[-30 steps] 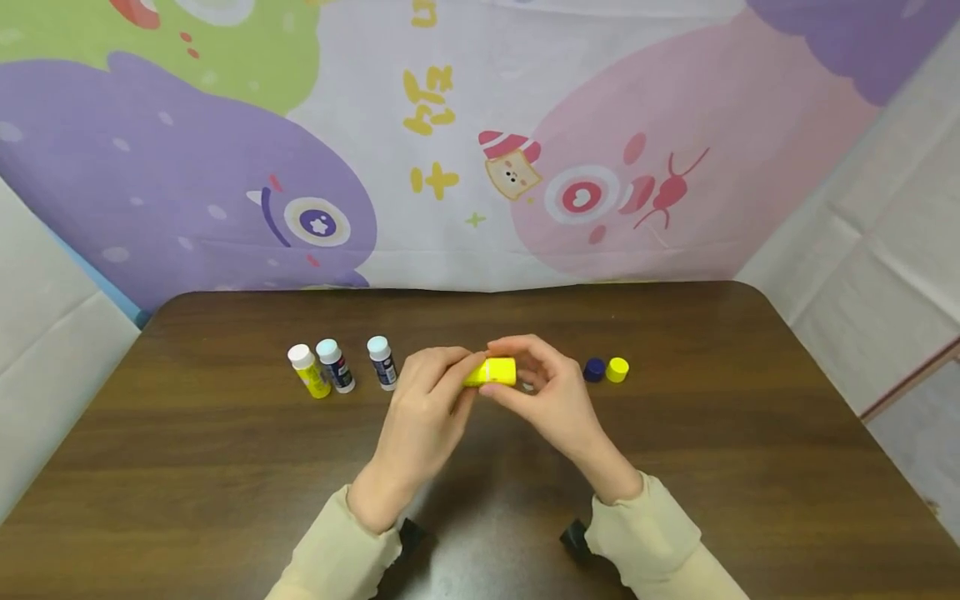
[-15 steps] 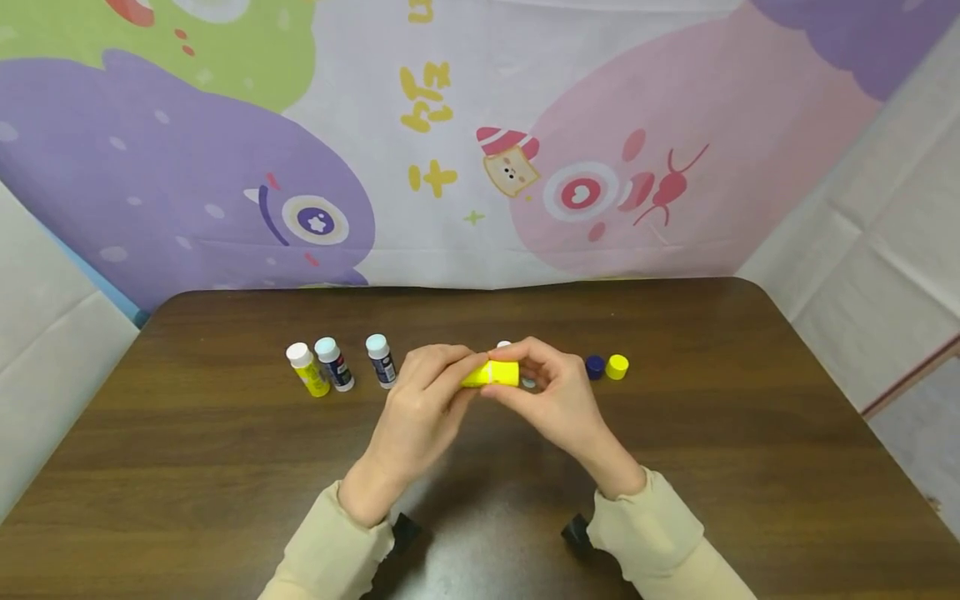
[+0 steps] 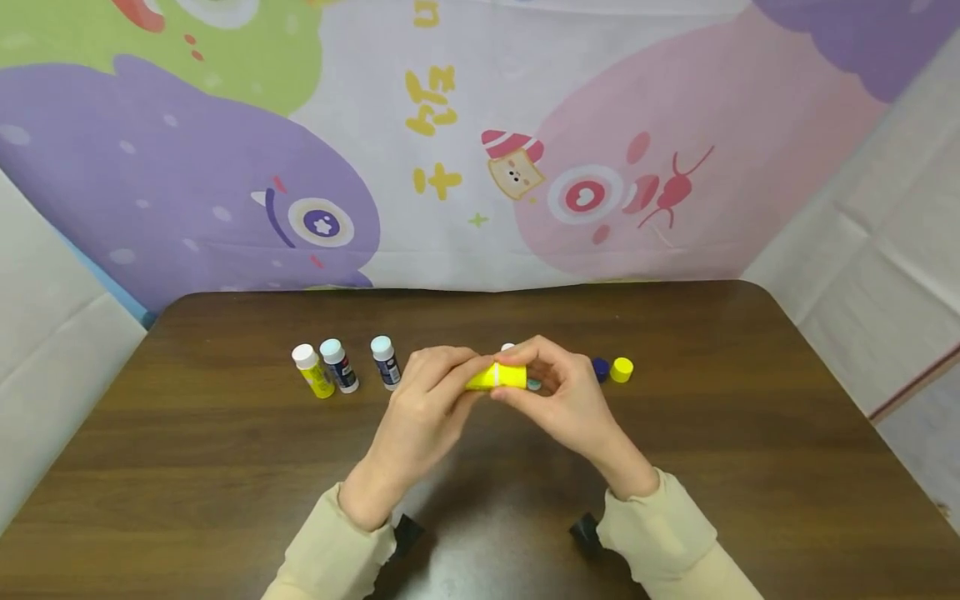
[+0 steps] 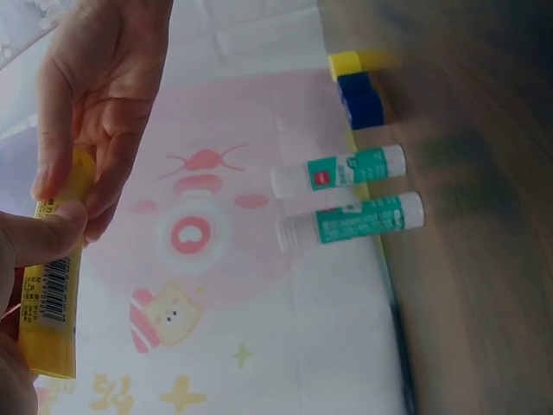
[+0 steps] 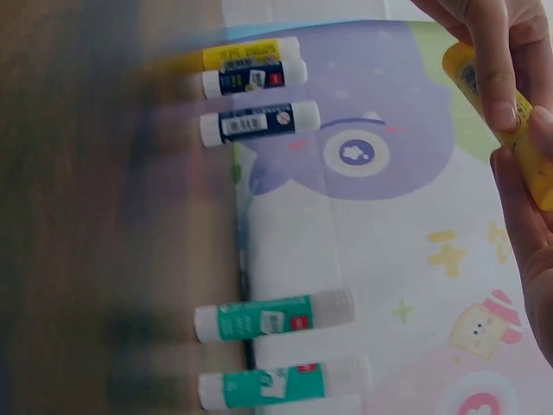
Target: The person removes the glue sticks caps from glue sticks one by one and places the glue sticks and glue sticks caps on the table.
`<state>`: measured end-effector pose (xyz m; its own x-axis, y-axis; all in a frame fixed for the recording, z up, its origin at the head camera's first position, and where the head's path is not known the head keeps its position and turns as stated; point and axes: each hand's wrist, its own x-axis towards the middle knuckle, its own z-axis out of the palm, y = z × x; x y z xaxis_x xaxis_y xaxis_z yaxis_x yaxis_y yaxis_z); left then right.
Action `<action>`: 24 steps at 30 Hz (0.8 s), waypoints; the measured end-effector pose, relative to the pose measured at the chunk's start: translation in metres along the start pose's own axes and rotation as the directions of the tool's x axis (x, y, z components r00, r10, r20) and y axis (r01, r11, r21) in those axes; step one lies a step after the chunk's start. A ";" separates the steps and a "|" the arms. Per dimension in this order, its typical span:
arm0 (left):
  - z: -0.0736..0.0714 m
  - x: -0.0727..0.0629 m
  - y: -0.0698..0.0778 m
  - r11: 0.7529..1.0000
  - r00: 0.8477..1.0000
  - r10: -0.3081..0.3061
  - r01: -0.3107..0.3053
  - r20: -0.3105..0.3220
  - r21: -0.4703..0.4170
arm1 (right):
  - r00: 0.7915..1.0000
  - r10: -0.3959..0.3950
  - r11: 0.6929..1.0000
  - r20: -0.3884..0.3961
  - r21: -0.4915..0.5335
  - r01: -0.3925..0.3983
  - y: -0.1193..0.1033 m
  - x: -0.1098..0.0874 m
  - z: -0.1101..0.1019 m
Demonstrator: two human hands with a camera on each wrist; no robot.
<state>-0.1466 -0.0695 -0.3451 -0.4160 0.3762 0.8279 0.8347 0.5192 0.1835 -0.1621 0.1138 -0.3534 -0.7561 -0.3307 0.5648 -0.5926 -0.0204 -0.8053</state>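
A yellow glue stick (image 3: 483, 378) lies sideways between both hands above the table. My left hand (image 3: 427, 400) grips its body with curled fingers. The right hand (image 3: 558, 396) pinches the yellow end on the right, thumb below and fingers above. A pale band crosses the tube between the two grips. In the left wrist view a barcode shows on the glue stick (image 4: 52, 294). Part of the tube is hidden by the left fingers. Behind the right hand stand two teal glue sticks (image 4: 367, 218), mostly covered in the head view.
On the left of the table (image 3: 225, 467) stand a yellow glue stick with a white top (image 3: 313, 372) and two dark blue glue sticks (image 3: 341, 369) (image 3: 386, 365). At right sit a dark blue cap (image 3: 601, 370) and a yellow cap (image 3: 622, 370). A printed cloth (image 3: 450, 250) hangs behind.
Both hands keep their hold on the yellow glue stick. The right hand and the stick's end have shifted slightly right, now partly covering the dark blue cap. The head view has moved a little.
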 end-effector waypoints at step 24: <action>-0.012 0.002 0.001 0.990 0.990 -0.127 0.131 -0.064 0.058 | 0.994 -0.108 0.994 0.009 -0.002 0.108 -0.013 0.002 -0.021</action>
<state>-0.1422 -0.0769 -0.3366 -0.4945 0.2573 0.8302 0.7509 0.6075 0.2590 -0.1618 0.1333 -0.3385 -0.6848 -0.3354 0.6470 -0.6716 -0.0541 -0.7389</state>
